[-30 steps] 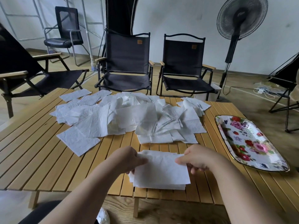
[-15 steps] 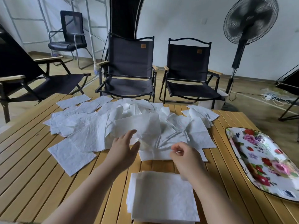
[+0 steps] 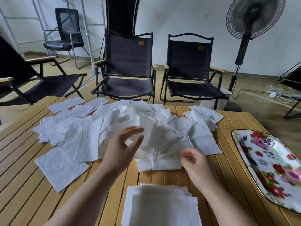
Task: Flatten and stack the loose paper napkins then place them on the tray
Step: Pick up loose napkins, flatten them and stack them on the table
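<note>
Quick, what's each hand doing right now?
Left hand: open, fingers spread over the loose napkins.
Right hand: fingers curled, blurred; cannot tell whether it holds anything.

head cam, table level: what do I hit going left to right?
Left to right: single flat napkin → left hand → right hand → floral tray. The neat stack spans under both hands, so it is left out.
</note>
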### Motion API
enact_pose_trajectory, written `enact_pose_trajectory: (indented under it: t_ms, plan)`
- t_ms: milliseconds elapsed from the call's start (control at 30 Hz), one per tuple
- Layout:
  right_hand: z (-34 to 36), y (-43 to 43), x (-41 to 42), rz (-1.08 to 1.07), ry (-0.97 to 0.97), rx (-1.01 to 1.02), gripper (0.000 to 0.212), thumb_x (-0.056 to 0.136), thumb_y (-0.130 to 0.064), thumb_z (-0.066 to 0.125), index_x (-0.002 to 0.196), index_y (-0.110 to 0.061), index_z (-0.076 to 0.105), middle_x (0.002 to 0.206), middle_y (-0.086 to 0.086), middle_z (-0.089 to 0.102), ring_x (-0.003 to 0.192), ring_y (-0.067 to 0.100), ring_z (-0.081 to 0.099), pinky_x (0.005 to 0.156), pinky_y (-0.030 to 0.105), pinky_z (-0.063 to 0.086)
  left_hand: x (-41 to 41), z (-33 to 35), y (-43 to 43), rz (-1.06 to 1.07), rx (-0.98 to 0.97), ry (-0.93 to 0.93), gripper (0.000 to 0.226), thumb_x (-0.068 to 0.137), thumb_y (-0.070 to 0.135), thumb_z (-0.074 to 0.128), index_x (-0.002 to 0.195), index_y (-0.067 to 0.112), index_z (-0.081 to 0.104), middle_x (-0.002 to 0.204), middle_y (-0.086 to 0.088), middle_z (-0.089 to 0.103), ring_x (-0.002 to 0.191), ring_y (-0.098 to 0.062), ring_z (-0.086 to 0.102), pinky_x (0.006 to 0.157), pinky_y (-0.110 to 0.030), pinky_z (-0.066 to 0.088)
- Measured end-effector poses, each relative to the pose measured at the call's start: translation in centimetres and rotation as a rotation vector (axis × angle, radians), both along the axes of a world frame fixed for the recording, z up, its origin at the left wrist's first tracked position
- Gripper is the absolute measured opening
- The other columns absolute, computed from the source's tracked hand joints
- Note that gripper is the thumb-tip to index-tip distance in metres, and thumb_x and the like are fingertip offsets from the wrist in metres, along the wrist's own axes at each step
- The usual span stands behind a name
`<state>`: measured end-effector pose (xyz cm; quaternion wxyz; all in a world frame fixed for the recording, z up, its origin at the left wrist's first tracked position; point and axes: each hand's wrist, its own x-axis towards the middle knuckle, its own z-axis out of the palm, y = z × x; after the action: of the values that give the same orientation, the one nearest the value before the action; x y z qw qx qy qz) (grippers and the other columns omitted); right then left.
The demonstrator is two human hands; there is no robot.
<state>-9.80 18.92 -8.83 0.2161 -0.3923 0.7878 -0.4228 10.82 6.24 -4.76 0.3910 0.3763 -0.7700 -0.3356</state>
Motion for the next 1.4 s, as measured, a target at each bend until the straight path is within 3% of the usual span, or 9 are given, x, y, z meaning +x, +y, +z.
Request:
enact_pose_trajectory:
  t_ms: [167,267,433,567,667,867,1067,1233,1400]
  plan:
    - [1.9,-0.2,1.8,0.164,-0.309,-0.133,0.058,0.081,-0.038,0.078,0.133,-0.042,0.053,0.125,-0.020,0.063,0.114,0.003,0.061,0.096,0.034,0.053,1.5,0.9,2.6,-0.251,0.049,0.130,0.018,0.087,0.006,0.073,0.087,0.023,0.079,0.089,0.007,0.076,0.086,-0.007,0.070,0.080,-0.020,0.054]
    - [2.9,-0.1,2.7,0.330,-0.438,-0.124,0.081,0.067,-0.051,0.081,0.140,-0.045,0.047,0.133,-0.023,0.059,0.121,0.001,0.058,0.101,0.032,0.050,2.6,1.1,3.4,-0.312,0.140,0.170,0.011,0.083,0.016,0.072,0.083,0.026,0.076,0.079,-0.003,0.072,0.079,-0.013,0.067,0.077,-0.027,0.054]
    - [4.5,0.6,3.9,0.347,-0.505,-0.199,0.014,0.084,-0.015,0.079,0.097,-0.015,0.073,0.095,-0.001,0.076,0.090,0.010,0.069,0.077,0.021,0.053,3.9,2.6,4.4,-0.325,0.363,0.390,0.024,0.081,0.008,0.072,0.105,0.012,0.075,0.095,-0.010,0.076,0.093,-0.021,0.070,0.084,-0.028,0.056]
    - [5.9,1.5,4.2,0.345,-0.565,-0.272,0.006,0.090,-0.006,0.069,0.089,-0.012,0.071,0.085,0.002,0.072,0.081,0.012,0.067,0.069,0.022,0.054,4.6,3.7,4.8,-0.281,0.571,0.391,0.046,0.078,0.017,0.081,0.122,0.020,0.068,0.102,-0.011,0.074,0.096,-0.025,0.072,0.087,-0.042,0.059]
    - [6.8,2.4,4.1,0.365,-0.558,-0.265,0.002,0.087,-0.012,0.072,0.089,-0.013,0.073,0.087,0.005,0.073,0.083,0.016,0.068,0.071,0.026,0.055,5.2,3.8,5.1,-0.338,0.726,0.243,0.044,0.072,0.039,0.080,0.110,0.017,0.076,0.106,-0.014,0.074,0.095,-0.029,0.071,0.088,-0.045,0.056]
    - [7.9,4.5,3.4,0.393,-0.565,0.017,0.041,0.070,-0.032,0.084,0.101,-0.006,0.076,0.087,0.010,0.072,0.067,0.019,0.055,0.060,0.026,0.045,4.5,3.7,6.6,-0.363,0.768,0.120,0.025,0.085,0.022,0.071,0.103,0.006,0.077,0.102,-0.015,0.076,0.090,-0.029,0.072,0.074,-0.032,0.057]
    - [7.5,5.9,2.2,0.299,-0.592,0.181,0.023,0.082,-0.018,0.079,0.101,-0.006,0.075,0.092,0.012,0.069,0.068,0.018,0.057,0.044,0.019,0.041,4.7,3.0,7.3,-0.397,0.743,-0.197,0.010,0.092,0.016,0.069,0.093,0.009,0.075,0.078,-0.004,0.073,0.060,-0.015,0.063,0.050,-0.020,0.040]
    - [7.2,6.2,2.4,0.452,-0.229,0.651,0.024,0.091,-0.027,0.074,0.102,-0.007,0.070,0.080,0.005,0.073,0.048,0.007,0.054,0.041,0.016,0.030,4.0,1.5,7.7,-0.373,0.736,-0.445,0.011,0.094,0.019,0.067,0.092,0.011,0.074,0.078,0.000,0.075,0.059,-0.013,0.065,0.049,-0.018,0.040]
    - [6.7,5.5,2.8,0.396,0.007,0.774,0.034,0.093,-0.047,0.066,0.087,-0.013,0.068,0.069,-0.002,0.070,0.044,0.007,0.048,0.047,0.020,0.034,3.2,-0.5,6.9,-0.234,0.425,-0.732,0.036,0.094,0.048,0.059,0.083,0.016,0.073,0.071,0.007,0.075,0.056,-0.008,0.057,0.056,-0.022,0.044]
